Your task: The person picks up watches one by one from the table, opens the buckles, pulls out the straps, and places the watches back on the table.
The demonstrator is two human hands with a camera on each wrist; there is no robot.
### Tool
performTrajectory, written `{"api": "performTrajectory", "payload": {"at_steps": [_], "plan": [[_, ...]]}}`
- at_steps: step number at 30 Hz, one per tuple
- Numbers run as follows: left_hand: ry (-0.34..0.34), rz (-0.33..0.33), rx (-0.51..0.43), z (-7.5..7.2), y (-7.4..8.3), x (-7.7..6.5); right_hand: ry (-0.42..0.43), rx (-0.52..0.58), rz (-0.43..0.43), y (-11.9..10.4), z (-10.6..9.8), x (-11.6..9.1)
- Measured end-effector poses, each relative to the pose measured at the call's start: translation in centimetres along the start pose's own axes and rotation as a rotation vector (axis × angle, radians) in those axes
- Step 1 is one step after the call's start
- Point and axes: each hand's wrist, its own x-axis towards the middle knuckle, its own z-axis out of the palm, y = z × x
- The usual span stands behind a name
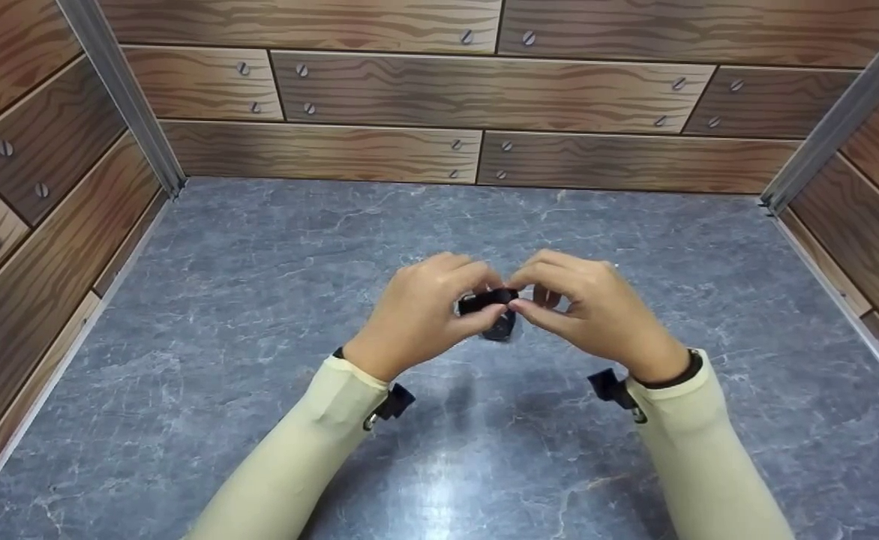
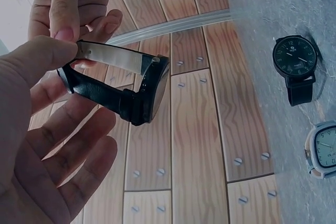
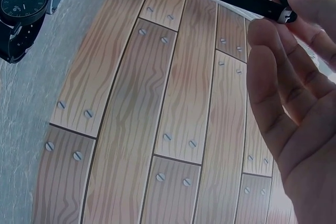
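Both hands hold a black wristwatch (image 2: pixel 105 94) up in front of the body, its strap bent round into a loop. My left hand (image 1: pixel 424 307) pinches the strap end between thumb and fingers, the other fingers spread loosely below it. From the other side, my right hand (image 1: pixel 589 304) pinches the same end with thumb and forefinger. A metal buckle (image 3: pixel 286 15) shows at the right fingertips in the right wrist view. The case (image 2: pixel 155 92) hangs at the far end of the loop, its dial turned away in the left wrist view.
A black round-dialled watch (image 2: pixel 295 59) lies on the grey marbled table (image 1: pixel 259 300). Beside it is a pale square-cased watch (image 2: pixel 324 148), cut off by the frame edge. Wood-patterned panels (image 1: pixel 484 90) wall the table at the back and both sides.
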Motion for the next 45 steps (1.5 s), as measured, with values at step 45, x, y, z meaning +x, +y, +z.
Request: {"api": "performTrajectory", "payload": {"at_steps": [45], "plan": [[-0.226,0.037,0.072,-0.13,0.49,-0.07,-0.195,0.058,0.122,-0.46,0.05,0.01]]}}
